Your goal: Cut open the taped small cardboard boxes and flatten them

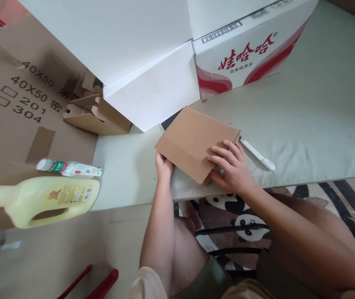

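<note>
A small brown cardboard box (197,141) is held at the table's front edge, tilted, with its broad flat face up. My left hand (165,167) grips its left side from below, the fingers mostly hidden beneath it. Over the right end lies my right hand (231,168), its fingers on the top face and the thumb lower at the side, closed on the box. Just right of that hand, a slim white tool like a utility knife (258,155) rests on the cloth. Behind the box a dark flat thing with a pale edge (172,120) shows partly.
White cartons (246,62), one with red print, stand at the back. An open brown cardboard box (98,116) sits back left, before a large printed carton (37,91). At left are a clear bottle (71,168) and a yellow pump jug (52,199). Pale cloth covers the table (320,124).
</note>
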### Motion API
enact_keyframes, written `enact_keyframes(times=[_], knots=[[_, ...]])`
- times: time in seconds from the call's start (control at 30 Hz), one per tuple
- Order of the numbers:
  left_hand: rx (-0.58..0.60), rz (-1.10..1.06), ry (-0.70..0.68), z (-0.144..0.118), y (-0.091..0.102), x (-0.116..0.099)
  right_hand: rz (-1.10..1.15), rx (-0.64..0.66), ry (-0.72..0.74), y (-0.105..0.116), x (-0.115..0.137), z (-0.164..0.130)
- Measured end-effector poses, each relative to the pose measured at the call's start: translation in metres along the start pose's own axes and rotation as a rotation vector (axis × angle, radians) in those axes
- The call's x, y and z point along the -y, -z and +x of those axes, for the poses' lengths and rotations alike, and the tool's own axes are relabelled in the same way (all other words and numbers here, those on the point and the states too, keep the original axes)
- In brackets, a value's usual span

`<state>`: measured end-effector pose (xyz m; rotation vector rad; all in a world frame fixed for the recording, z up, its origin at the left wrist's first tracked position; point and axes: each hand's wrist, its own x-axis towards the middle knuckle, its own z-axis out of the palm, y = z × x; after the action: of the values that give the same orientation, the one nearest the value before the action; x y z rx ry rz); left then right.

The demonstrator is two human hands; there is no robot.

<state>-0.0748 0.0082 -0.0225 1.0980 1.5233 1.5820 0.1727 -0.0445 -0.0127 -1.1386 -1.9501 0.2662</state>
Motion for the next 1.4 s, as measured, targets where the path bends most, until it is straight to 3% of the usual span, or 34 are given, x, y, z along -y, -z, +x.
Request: enact_keyframes(times=[0.17, 0.33, 0.4, 0.67, 0.87, 1.0, 1.13, 1.27, 1.4], knots=[[-0.046, -0.043, 0.049, -0.005, -0.003, -0.003, -0.112, -0.087, 0.064, -0.003, 0.002, -0.001], [-0.003, -0.381, 0.365, -0.005, -0.007, -0.014, -0.196, -0.086, 0.083, 0.000, 0.005, 0.001], [0.046, -0.503, 0.419, -0.005, -0.009, -0.020, -0.206, -0.095, 0.079, 0.000, 0.006, 0.001], [0.058, -0.441, 0.317, -0.006, -0.018, -0.017, -0.058, -0.100, 0.044, 0.008, 0.005, 0.004], [0.084, -0.438, 0.392, -0.001, -0.014, -0.011, 0.054, -0.233, -0.295, 0.027, -0.020, 0.020], [0.058, -0.396, 0.391, -0.001, -0.013, -0.008, 0.327, -0.188, -0.475, 0.027, -0.030, 0.033], [0.012, -0.276, 0.336, -0.006, -0.017, -0.005, 0.521, -0.132, -0.628, 0.021, -0.022, 0.037], [-0.095, -0.118, 0.313, -0.010, -0.021, -0.009, 0.575, 0.010, -0.620, 0.019, -0.013, 0.034], [-0.092, -0.155, 0.347, -0.012, -0.021, -0.017, 0.694, 0.111, -0.601, 0.021, -0.014, 0.032]])
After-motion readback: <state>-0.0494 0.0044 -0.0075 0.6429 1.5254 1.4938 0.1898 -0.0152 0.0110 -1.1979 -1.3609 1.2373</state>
